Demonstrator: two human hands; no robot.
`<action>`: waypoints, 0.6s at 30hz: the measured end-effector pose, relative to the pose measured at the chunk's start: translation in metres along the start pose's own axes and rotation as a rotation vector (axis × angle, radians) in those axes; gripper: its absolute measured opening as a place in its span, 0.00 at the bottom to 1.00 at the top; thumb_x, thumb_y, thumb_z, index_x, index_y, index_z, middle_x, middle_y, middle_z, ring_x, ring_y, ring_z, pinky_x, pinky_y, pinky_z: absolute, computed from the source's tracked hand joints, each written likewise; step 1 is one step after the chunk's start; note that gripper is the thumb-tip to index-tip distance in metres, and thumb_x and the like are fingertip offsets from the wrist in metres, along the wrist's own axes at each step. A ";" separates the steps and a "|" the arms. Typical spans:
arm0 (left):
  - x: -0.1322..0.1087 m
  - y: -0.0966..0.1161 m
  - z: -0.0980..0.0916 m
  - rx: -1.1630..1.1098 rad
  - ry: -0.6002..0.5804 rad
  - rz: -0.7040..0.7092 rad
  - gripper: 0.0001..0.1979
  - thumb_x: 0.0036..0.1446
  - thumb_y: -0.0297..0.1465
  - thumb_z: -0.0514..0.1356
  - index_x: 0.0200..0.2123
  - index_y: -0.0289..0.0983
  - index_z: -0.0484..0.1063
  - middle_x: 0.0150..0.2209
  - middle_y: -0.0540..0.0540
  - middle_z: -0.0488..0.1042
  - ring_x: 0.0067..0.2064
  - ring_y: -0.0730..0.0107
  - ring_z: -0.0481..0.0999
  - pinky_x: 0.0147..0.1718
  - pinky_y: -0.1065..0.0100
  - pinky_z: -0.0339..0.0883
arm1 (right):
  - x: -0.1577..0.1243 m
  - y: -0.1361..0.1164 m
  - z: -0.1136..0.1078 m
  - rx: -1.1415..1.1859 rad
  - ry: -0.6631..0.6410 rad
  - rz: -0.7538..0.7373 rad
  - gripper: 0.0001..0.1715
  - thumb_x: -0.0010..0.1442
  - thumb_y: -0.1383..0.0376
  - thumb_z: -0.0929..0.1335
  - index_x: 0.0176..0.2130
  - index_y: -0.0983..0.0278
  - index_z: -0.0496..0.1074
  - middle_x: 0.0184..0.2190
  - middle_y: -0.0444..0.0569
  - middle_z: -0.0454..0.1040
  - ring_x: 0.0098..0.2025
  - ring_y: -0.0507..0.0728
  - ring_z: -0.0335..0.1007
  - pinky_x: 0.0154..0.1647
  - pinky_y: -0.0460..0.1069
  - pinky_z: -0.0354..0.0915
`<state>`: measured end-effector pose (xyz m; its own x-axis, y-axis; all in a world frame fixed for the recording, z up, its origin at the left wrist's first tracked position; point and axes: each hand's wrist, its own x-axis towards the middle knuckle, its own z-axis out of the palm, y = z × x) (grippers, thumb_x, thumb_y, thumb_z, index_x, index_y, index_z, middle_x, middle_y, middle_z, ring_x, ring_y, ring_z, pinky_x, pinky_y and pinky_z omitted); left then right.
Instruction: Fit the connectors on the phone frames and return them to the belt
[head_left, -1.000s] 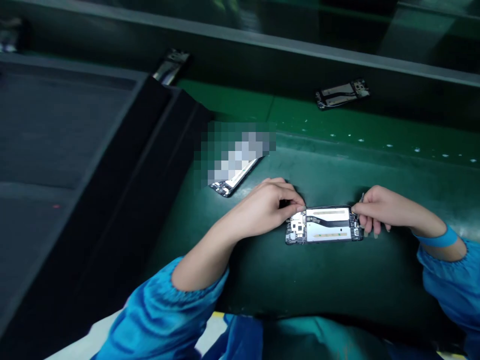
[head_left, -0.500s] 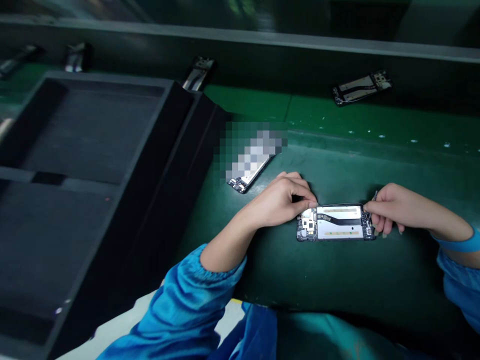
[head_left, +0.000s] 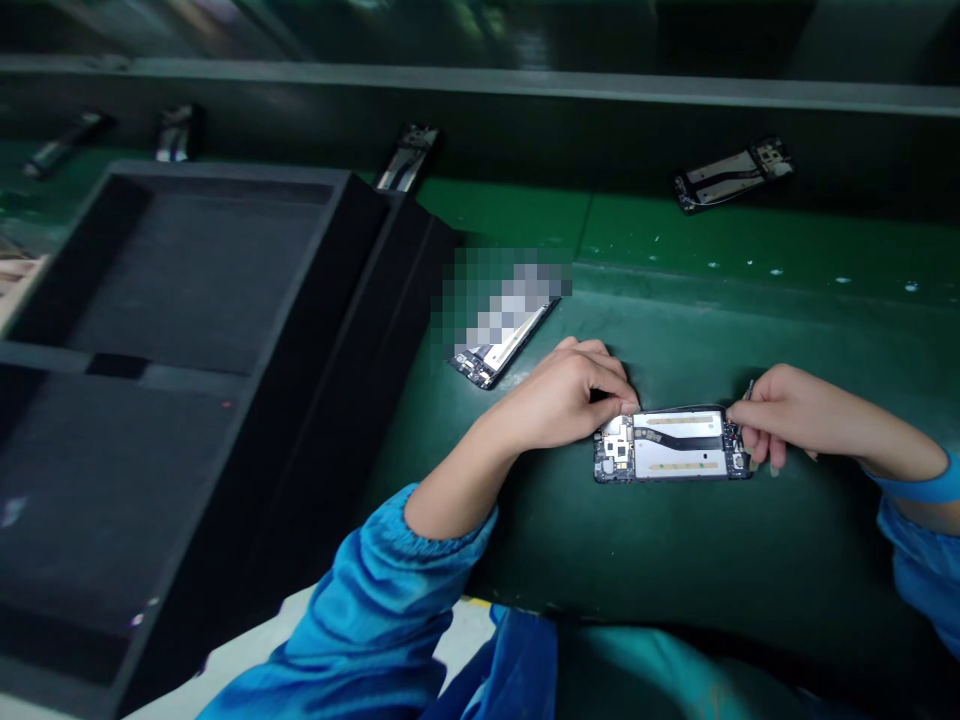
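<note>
An opened smartphone [head_left: 679,447] lies lengthwise on the green mat, its circuit board, pale battery and black flex ribbon facing up. At its upper left corner, my left hand [head_left: 581,395] pinches thumb and forefinger on a thin dark cable [head_left: 679,408] that runs along the phone's upper edge. My right hand [head_left: 780,415] is closed at the phone's right end, fingertips by the small lower board. From its grip a slim metal tool [head_left: 750,390], like tweezers, sticks up; most of it is hidden by the fingers.
Another opened phone [head_left: 506,345], partly blurred out, lies left of my hands. A large black compartment tray [head_left: 255,390] stands at the left. More opened phones, one at the back right [head_left: 735,177], lie along the back ledge. Part of another person's hand [head_left: 15,278] shows at the left edge.
Both hands stay almost where they were on the phone, with only slight finger movement at the right. The view has shifted a little, and more of the other person's hand shows at left.
</note>
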<state>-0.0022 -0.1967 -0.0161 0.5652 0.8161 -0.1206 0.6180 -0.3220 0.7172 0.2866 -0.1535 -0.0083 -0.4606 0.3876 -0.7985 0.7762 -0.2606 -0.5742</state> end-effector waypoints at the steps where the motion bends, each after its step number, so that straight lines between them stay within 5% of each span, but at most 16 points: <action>1: 0.001 0.001 0.000 0.005 -0.004 0.002 0.09 0.65 0.32 0.61 0.36 0.41 0.83 0.37 0.48 0.82 0.42 0.64 0.72 0.48 0.59 0.57 | 0.000 -0.001 0.000 0.006 -0.001 -0.002 0.19 0.62 0.65 0.66 0.22 0.67 0.76 0.24 0.53 0.80 0.21 0.53 0.77 0.11 0.39 0.56; 6: 0.010 0.007 0.001 0.023 -0.040 0.022 0.09 0.64 0.31 0.61 0.35 0.42 0.82 0.37 0.50 0.82 0.42 0.64 0.72 0.47 0.59 0.56 | 0.002 0.001 0.000 0.041 0.000 -0.012 0.20 0.63 0.67 0.65 0.21 0.67 0.75 0.23 0.52 0.80 0.21 0.52 0.76 0.20 0.40 0.66; 12: 0.035 0.015 0.011 0.047 -0.078 0.064 0.10 0.63 0.30 0.60 0.35 0.42 0.82 0.38 0.49 0.82 0.44 0.62 0.72 0.47 0.58 0.56 | 0.003 0.003 0.002 0.026 0.013 0.005 0.18 0.61 0.64 0.66 0.22 0.66 0.75 0.24 0.54 0.80 0.21 0.54 0.76 0.11 0.40 0.54; 18: 0.055 0.019 0.016 -0.003 -0.108 0.118 0.08 0.61 0.27 0.62 0.35 0.42 0.82 0.37 0.51 0.82 0.43 0.63 0.72 0.50 0.60 0.59 | 0.001 -0.002 0.001 0.026 0.007 0.021 0.18 0.62 0.65 0.66 0.23 0.67 0.76 0.25 0.54 0.80 0.23 0.55 0.78 0.10 0.39 0.54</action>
<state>0.0499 -0.1657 -0.0199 0.6896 0.7160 -0.1081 0.5418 -0.4112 0.7330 0.2837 -0.1535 -0.0082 -0.4410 0.3882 -0.8092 0.7744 -0.2912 -0.5617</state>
